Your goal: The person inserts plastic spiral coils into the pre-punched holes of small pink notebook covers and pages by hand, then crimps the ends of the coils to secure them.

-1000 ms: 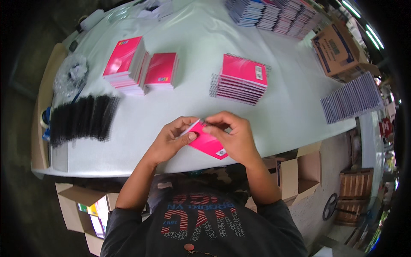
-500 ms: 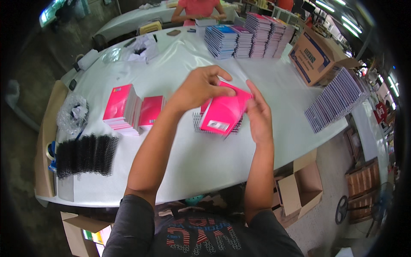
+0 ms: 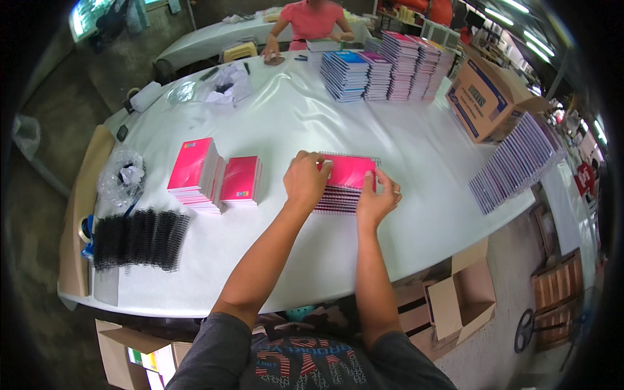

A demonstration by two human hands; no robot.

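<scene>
A pink spiral notebook (image 3: pixel 351 170) lies on top of a small stack of spiral-bound notebooks (image 3: pixel 337 200), whose dark coils show along the near side. My left hand (image 3: pixel 305 181) grips its left edge, thumb on the cover. At its near right corner, my right hand (image 3: pixel 379 200) holds on with thumb and fingers closed. To the left stand two piles of pink-covered booklets, a taller pile (image 3: pixel 195 172) and a lower pile (image 3: pixel 240 179). Loose black spiral coils (image 3: pixel 140 239) lie in a bunch nearer the table's left end.
Stacked notebooks (image 3: pixel 344 77) stand at the back beside a cardboard box (image 3: pixel 478 97). A leaning row of notebooks (image 3: pixel 513 162) lines the right edge. Crumpled plastic wrap (image 3: pixel 121 175) sits at left. An open carton (image 3: pixel 461 296) is below the table. A person (image 3: pixel 312 23) works across.
The pink notebook was raised and tilted between my hands; now it lies flat on the stack. Both hands have come down with it. The person opposite has reached toward a small brown item.
</scene>
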